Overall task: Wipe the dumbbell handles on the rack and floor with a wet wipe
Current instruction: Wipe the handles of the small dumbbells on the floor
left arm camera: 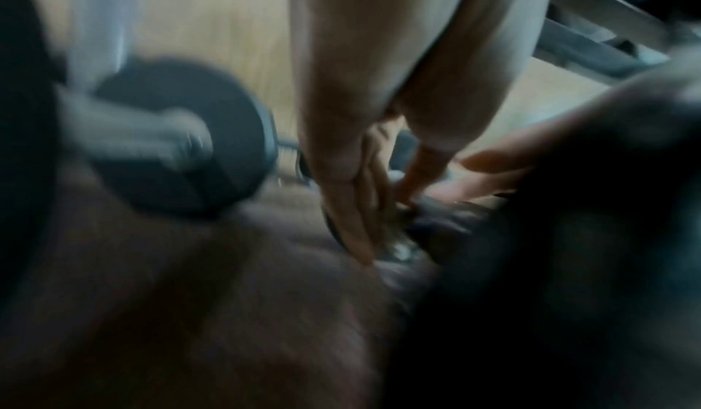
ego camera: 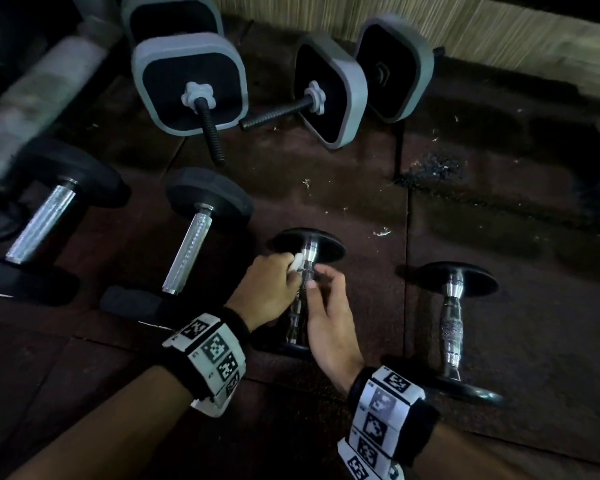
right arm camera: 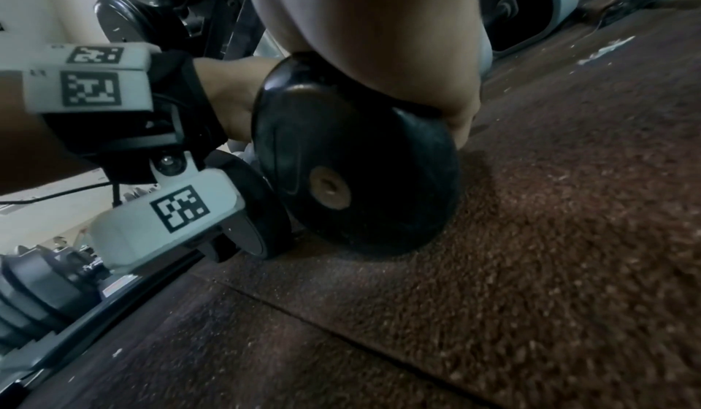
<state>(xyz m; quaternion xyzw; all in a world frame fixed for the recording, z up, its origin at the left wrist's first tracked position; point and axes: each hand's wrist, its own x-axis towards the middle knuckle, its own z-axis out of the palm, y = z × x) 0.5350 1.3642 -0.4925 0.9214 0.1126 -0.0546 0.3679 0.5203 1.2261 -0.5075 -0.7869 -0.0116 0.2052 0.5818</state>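
A small chrome-handled dumbbell (ego camera: 308, 251) with black round plates lies on the rubber floor in the head view. My left hand (ego camera: 286, 270) grips a white wet wipe (ego camera: 296, 264) and holds it against the far end of the handle. My right hand (ego camera: 321, 284) curls its fingers and thumb round the handle from the right side. The hands hide the middle of the handle. In the right wrist view the dumbbell's near plate (right arm camera: 353, 157) fills the centre, under my right palm (right arm camera: 379, 40). The left wrist view is blurred; my left fingers (left arm camera: 353, 193) reach down onto the shiny handle (left arm camera: 402, 247).
A matching chrome dumbbell (ego camera: 451, 323) lies to the right. Two black hex dumbbells (ego camera: 187, 251) (ego camera: 42, 223) lie to the left. Grey square-plated dumbbells (ego camera: 187, 84) (ego camera: 329, 91) stand farther back by a straw wall. A pale bar (ego camera: 39, 88) crosses the top left.
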